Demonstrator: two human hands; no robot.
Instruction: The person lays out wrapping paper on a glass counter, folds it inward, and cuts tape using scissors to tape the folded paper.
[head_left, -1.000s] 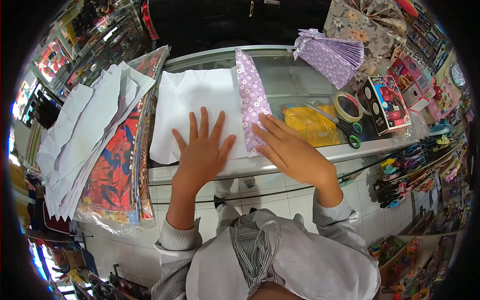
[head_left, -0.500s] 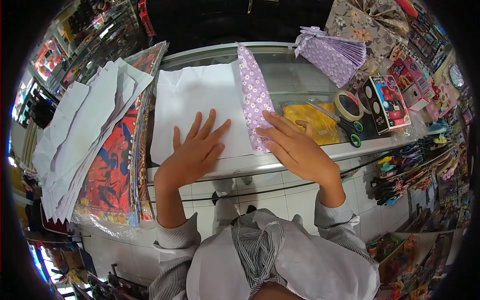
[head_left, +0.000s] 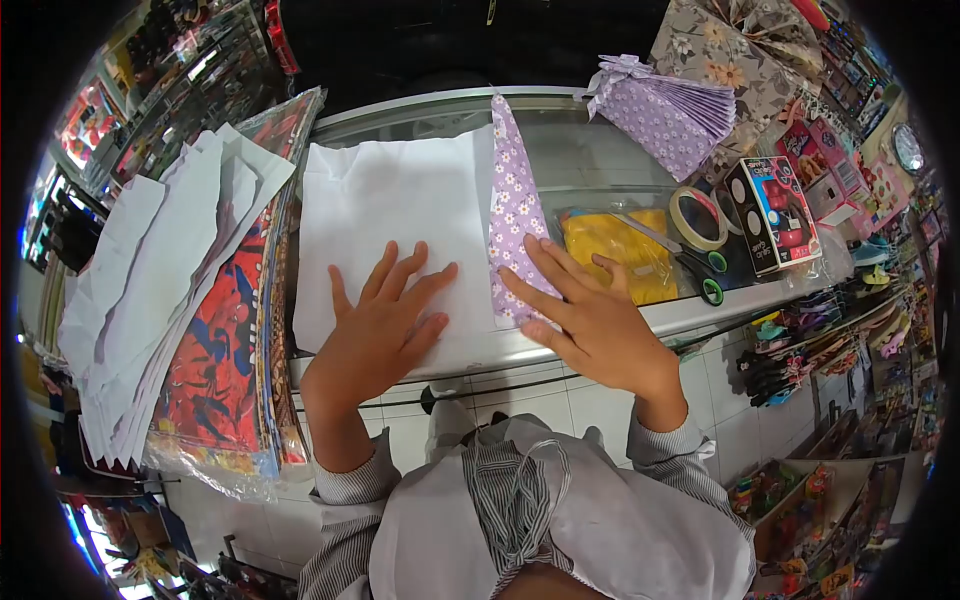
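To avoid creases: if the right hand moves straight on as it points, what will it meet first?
The purple floral strip, which the right hand seems to be touching; beyond it, the white sheet.

purple flap [head_left: 514, 195] partly hidden by fingers [head_left: 535, 298], left shelf goods [head_left: 165, 48] indistinct

Two hands are here, one left hand [head_left: 375, 325] and one right hand [head_left: 605, 325], over one worktop [head_left: 575, 150]. There is one broad white sheet [head_left: 400, 195], one purple floral strip [head_left: 516, 190], one pleated purple bundle [head_left: 665, 120], one yellow packet [head_left: 615, 245], one pair of scissors [head_left: 680, 248] and one black-and-white box [head_left: 780, 215]. The torn-edged white sheets [head_left: 150, 265] number several, too overlapped to count.
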